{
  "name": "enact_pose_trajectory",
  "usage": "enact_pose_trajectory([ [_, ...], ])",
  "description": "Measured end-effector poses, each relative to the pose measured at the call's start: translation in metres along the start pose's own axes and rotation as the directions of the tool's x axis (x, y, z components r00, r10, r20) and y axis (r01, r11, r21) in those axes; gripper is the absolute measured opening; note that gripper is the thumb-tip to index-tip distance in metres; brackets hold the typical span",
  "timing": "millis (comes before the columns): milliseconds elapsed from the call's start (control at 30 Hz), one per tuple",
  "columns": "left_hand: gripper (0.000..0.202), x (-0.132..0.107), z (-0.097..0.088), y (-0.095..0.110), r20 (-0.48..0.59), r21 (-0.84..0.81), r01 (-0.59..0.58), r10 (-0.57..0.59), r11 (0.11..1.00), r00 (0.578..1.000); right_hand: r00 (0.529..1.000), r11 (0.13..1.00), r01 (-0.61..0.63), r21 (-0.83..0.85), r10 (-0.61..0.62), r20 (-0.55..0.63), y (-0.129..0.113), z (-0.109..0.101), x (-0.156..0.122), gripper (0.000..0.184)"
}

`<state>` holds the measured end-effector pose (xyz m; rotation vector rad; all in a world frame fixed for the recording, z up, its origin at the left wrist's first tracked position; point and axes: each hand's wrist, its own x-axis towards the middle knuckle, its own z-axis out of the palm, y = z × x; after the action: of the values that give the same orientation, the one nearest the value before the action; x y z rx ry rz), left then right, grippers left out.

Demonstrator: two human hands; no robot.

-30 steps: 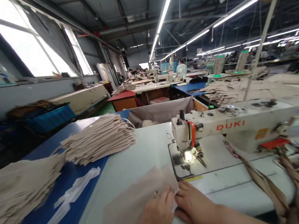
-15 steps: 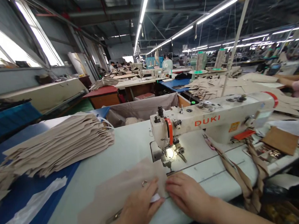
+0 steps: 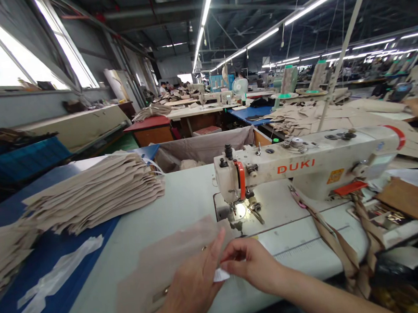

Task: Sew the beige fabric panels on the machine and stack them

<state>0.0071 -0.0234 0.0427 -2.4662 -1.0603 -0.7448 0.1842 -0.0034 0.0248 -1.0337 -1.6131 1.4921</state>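
Observation:
A beige fabric panel (image 3: pixel 176 250) lies on the pale machine table, with small metal fittings, including a ring (image 3: pixel 203 248). Across its right part rests my left hand (image 3: pixel 193 283), fingers stretched out together. My right hand (image 3: pixel 251 264) is closed beside it, thumb and forefinger pinched at a small white label (image 3: pixel 221 274) between the two hands. How the label joins the panel is hidden by my fingers. Just beyond them stands a white sewing machine (image 3: pixel 296 164) marked DUKI, its lamp lit over the needle plate (image 3: pixel 231 217).
A stack of beige fabric pieces (image 3: pixel 99 194) lies at the left, near white strips (image 3: pixel 62 269) on blue. Fabric straps and scissors (image 3: pixel 297 198) lie right of the needle. A parts tray (image 3: pixel 383 217) sits farther right. Behind the table is a cloth-lined bin (image 3: pixel 208 147).
My right hand has shifted from lying flat on the panel's edge to a pinch at the white label. My left fingers have lifted and straightened. The view has turned slightly left.

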Motion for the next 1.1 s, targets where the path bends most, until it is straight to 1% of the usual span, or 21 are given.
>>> enact_pose_trajectory([
  [67, 0.065, -0.001, 0.0, 0.0, 0.014, -0.001, 0.027, -0.027, 1.0, 1.0, 1.0, 0.991, -0.012, 0.132, 0.01, 0.015, 0.003, 0.0, 0.002, 0.014],
  [133, 0.065, -0.003, 0.001, -0.001, 0.021, 0.014, 0.056, -0.056, 0.998, 0.998, 1.0, 0.98, -0.003, 0.198, -0.003, 0.028, 0.003, -0.003, 0.001, 0.017],
  [233, 0.065, -0.005, 0.005, -0.001, 0.029, 0.028, 0.049, -0.05, 0.998, 0.998, 1.0, 0.987, 0.012, 0.161, -0.014, 0.015, -0.002, -0.008, -0.003, 0.02],
  [367, 0.063, -0.004, 0.01, -0.001, 0.037, 0.034, -0.012, 0.01, 0.999, 0.999, 0.998, 0.998, -0.063, -0.015, 0.063, -0.013, -0.003, -0.01, -0.005, 0.018],
  [433, 0.062, -0.004, 0.011, 0.0, 0.063, 0.026, -0.032, 0.031, 0.999, 0.998, 0.996, 0.995, -0.086, -0.05, 0.085, -0.024, 0.0, -0.01, -0.003, 0.016],
  [533, 0.057, -0.003, 0.013, 0.001, 0.129, 0.009, -0.027, 0.026, 1.0, 0.991, 0.996, 0.995, -0.09, 0.031, 0.089, 0.028, 0.006, -0.01, 0.001, 0.013],
  [633, 0.051, -0.001, 0.012, 0.002, 0.138, 0.013, -0.022, 0.02, 1.0, 0.99, 0.994, 0.991, -0.081, 0.104, 0.072, 0.085, 0.011, -0.011, 0.004, 0.013],
  [700, 0.047, 0.001, 0.01, 0.002, 0.087, 0.049, -0.043, 0.039, 0.998, 0.995, 0.994, 0.99, -0.059, 0.13, 0.046, 0.101, 0.012, -0.012, 0.006, 0.017],
  [800, 0.042, 0.004, 0.006, 0.0, -0.005, 0.128, -0.108, 0.109, 0.986, 0.994, 0.996, 0.988, -0.023, 0.152, 0.01, 0.086, 0.011, -0.015, 0.009, 0.025],
  [900, 0.036, 0.002, 0.004, -0.002, -0.037, 0.149, -0.162, 0.169, 0.975, 0.985, 0.998, 0.99, -0.02, 0.141, 0.012, 0.058, 0.008, -0.018, 0.014, 0.03],
  [1000, 0.039, -0.005, 0.011, -0.005, -0.108, 0.138, -0.178, 0.193, 0.974, 0.975, 0.997, 0.994, -0.043, 0.104, 0.036, 0.067, 0.007, -0.021, 0.019, 0.03],
  [1100, 0.04, -0.013, 0.023, -0.007, -0.164, 0.112, -0.146, 0.164, 0.983, 0.973, 0.997, 0.998, -0.044, 0.053, 0.04, 0.065, 0.009, -0.022, 0.024, 0.025],
])
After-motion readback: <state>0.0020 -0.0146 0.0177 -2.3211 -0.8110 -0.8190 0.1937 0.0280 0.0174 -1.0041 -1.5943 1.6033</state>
